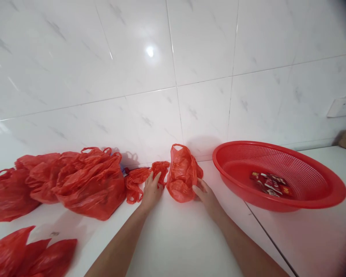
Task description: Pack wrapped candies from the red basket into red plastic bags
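A red plastic carrier bag [182, 179] stands partly upright in front of me, one handle loop up and its side crinkled. My right hand [207, 196] is against its right side, with thumb and fingers apart. My left hand [152, 191] lies to the left of this bag, fingers spread on a small crumpled red bag [160, 167]. Another flattened, crumpled red bag [135, 181] lies just left of that hand. What the standing bag contains cannot be made out through the plastic.
Filled red bags [89, 184] line the wall at left, with more red bags [31, 254] at near left. A red perforated basin [236, 154] at right holds several small packets [272, 184]. A white tiled wall [202, 107] rises behind the white table [178, 238].
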Action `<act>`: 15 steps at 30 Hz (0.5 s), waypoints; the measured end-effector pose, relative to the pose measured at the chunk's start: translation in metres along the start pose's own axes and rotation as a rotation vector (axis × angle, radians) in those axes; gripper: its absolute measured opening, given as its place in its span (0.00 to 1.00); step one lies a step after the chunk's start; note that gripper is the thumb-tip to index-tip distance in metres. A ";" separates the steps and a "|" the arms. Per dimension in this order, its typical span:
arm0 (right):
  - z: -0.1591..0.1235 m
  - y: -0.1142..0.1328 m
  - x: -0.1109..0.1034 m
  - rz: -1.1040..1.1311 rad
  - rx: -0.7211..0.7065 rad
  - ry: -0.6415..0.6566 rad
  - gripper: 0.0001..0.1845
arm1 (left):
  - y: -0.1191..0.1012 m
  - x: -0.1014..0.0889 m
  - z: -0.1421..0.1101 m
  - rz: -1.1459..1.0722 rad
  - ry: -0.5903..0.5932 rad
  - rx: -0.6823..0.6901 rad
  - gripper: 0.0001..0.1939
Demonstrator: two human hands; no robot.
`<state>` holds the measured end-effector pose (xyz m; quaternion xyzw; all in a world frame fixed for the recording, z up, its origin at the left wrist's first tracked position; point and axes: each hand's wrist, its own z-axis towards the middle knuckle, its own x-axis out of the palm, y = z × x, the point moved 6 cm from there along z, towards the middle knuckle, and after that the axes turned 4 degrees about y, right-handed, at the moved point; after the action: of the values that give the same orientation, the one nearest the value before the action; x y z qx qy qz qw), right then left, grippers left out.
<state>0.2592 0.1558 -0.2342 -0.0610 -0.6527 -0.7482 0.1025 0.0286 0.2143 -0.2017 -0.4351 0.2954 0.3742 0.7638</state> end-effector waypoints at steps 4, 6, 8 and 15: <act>-0.002 0.003 0.006 -0.153 -0.034 0.055 0.29 | 0.003 0.002 0.000 0.043 0.166 0.045 0.11; -0.004 0.005 0.009 -0.201 -0.057 0.083 0.30 | 0.000 -0.007 -0.012 0.060 0.197 0.057 0.09; -0.007 0.008 0.012 -0.251 -0.090 0.104 0.29 | -0.001 -0.022 -0.033 0.082 0.199 0.047 0.08; 0.008 0.007 0.034 -0.576 -0.166 -0.006 0.23 | -0.009 -0.061 -0.162 0.032 0.263 0.156 0.09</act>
<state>0.2276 0.1599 -0.2189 0.1161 -0.5800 -0.7972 -0.1211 -0.0174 0.0489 -0.2224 -0.4150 0.4278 0.3020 0.7440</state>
